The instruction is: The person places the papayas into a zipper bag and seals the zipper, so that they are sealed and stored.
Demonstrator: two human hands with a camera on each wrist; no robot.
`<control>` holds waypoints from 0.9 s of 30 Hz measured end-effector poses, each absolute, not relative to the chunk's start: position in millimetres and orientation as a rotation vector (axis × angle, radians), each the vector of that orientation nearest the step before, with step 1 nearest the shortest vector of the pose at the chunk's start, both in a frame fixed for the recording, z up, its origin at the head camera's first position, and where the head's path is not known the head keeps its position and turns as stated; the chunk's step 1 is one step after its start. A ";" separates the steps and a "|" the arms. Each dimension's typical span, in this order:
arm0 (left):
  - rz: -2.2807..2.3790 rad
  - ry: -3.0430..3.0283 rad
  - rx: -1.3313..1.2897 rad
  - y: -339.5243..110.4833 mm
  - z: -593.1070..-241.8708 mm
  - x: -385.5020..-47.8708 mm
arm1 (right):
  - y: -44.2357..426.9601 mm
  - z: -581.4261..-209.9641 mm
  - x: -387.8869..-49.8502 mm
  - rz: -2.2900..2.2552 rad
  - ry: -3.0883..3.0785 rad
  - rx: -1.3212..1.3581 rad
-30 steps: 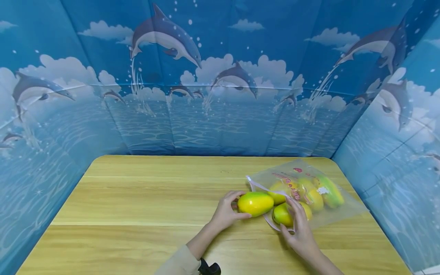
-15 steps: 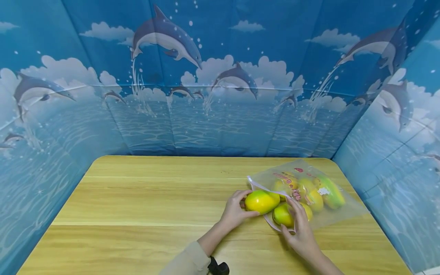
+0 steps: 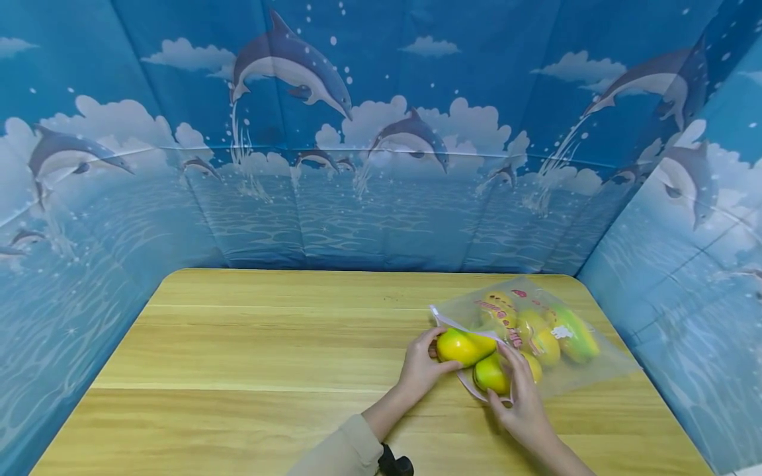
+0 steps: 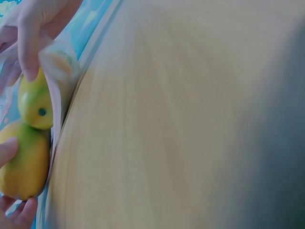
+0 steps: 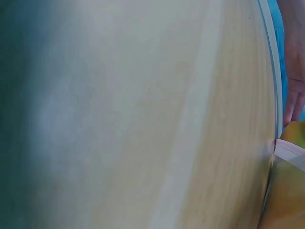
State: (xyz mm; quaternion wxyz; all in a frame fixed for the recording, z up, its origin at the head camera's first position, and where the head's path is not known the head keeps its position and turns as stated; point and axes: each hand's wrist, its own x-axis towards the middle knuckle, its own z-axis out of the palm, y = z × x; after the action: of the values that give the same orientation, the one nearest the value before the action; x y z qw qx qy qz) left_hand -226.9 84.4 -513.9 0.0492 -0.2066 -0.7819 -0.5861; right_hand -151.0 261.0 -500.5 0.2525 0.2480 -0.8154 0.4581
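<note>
A yellow-green mango (image 3: 461, 347) is gripped by my left hand (image 3: 419, 367) from its left side, fingers behind and thumb in front. Its far end lies in the mouth of a translucent plastic bag (image 3: 586, 378) with red print. My right hand (image 3: 524, 413) holds the bag's edge at the opening, beside a second mango (image 3: 491, 375) lying just inside. In the left wrist view the held mango (image 4: 26, 164) sits right against that second mango (image 4: 34, 102). Several more yellow-green fruits (image 3: 536, 337) show through the plastic, partly hidden by the print.
The bag lies flat on the right part of a wooden table (image 3: 250, 350). A blue cloth (image 3: 381, 211) printed with dolphins hangs behind the table and along its sides. A black strap piece (image 3: 395, 461) shows by the left sleeve (image 3: 348, 446).
My left hand has moved rightward with the mango, bringing its far end into the bag's mouth. One fruit inside has shifted deeper. My right hand has stayed at the bag's edge.
</note>
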 end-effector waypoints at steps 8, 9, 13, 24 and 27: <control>-1.826 -2.338 -0.554 94.1 -518.4 -226.5 | 261.3 -500.9 -151.6 1.236 -2.206 0.680; -1.830 -2.331 -0.549 94.6 -518.7 -226.8 | 261.5 -501.1 -151.7 1.230 -2.207 0.679; -1.859 -2.304 -0.550 95.3 -518.6 -227.2 | 261.7 -501.4 -151.5 1.230 -2.222 0.670; -1.957 -2.264 -0.575 95.3 -520.2 -229.2 | 261.8 -501.5 -152.9 1.258 -2.201 0.695; -1.976 -2.236 -0.551 97.0 -520.7 -230.0 | 261.2 -500.6 -153.6 1.255 -2.196 0.706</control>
State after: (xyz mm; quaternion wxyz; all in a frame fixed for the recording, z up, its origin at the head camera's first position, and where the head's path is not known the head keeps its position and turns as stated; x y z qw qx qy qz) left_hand -230.0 97.0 -520.7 0.0537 -0.1812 -0.7359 -0.6502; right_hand -153.6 261.2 -500.6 0.2552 0.2599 -0.8085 0.4622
